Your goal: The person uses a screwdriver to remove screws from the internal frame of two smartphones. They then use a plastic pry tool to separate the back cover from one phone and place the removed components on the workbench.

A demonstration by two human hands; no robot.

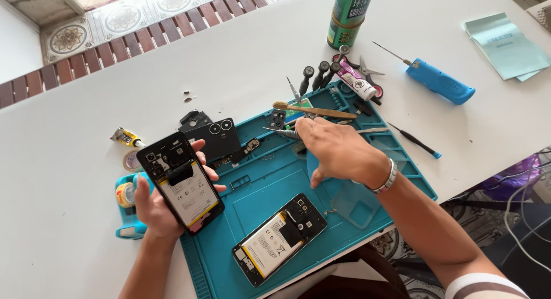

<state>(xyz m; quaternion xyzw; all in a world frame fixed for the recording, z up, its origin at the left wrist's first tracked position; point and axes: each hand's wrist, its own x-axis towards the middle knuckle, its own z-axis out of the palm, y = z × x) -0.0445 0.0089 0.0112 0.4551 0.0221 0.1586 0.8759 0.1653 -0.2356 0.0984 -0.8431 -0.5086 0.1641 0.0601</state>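
Observation:
My left hand (150, 204) holds an opened black phone (179, 183), back cover off, with its battery and boards showing. It is lifted over the left edge of a teal work mat (261, 187). My right hand (336, 151) reaches across the mat's upper part and grips a grey-handled screwdriver (284, 132) that points left. A second opened phone (280, 238) lies flat on the mat near its front edge. A black back cover (218, 137) with two camera rings rests just beyond the held phone.
Beyond the mat lie a bamboo toothbrush (313, 110), several screwdrivers (318, 75), scissors (367, 72), a glue tube (357, 82), a green spray can (349, 14), a blue tool (439, 80) and pale green sheets (505, 45). Tape rolls (127, 193) sit left. The white table (69, 161) ends at right, over cables.

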